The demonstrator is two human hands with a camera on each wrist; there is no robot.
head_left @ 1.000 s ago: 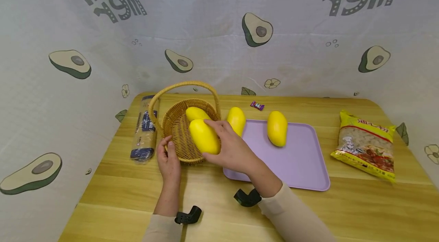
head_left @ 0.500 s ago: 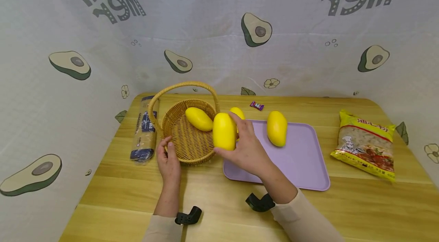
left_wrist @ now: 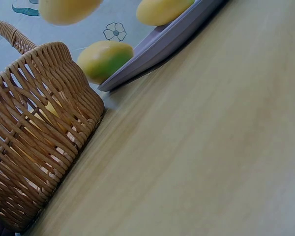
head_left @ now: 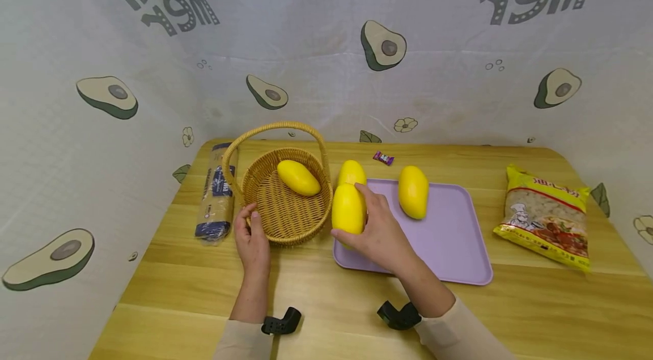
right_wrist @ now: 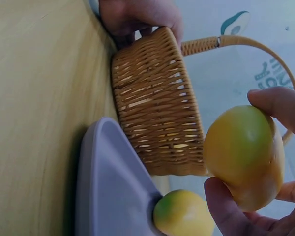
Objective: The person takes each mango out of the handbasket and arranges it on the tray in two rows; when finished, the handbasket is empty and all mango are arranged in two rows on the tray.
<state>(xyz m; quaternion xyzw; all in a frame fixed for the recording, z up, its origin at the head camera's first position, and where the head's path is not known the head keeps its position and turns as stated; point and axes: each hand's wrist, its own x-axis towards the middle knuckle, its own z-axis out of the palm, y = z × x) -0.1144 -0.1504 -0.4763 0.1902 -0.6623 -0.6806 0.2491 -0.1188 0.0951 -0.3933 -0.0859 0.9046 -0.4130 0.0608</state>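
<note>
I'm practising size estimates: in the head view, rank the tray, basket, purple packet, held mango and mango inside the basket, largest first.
1. Tray
2. Basket
3. Held mango and basket mango: too alike to rank, nearness unsure
4. Purple packet

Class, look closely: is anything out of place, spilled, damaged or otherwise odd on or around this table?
Nothing looks spilled or damaged. The lettering on the curtain seems to run backwards, and one wrapped candy lies by itself behind the tray.
</note>
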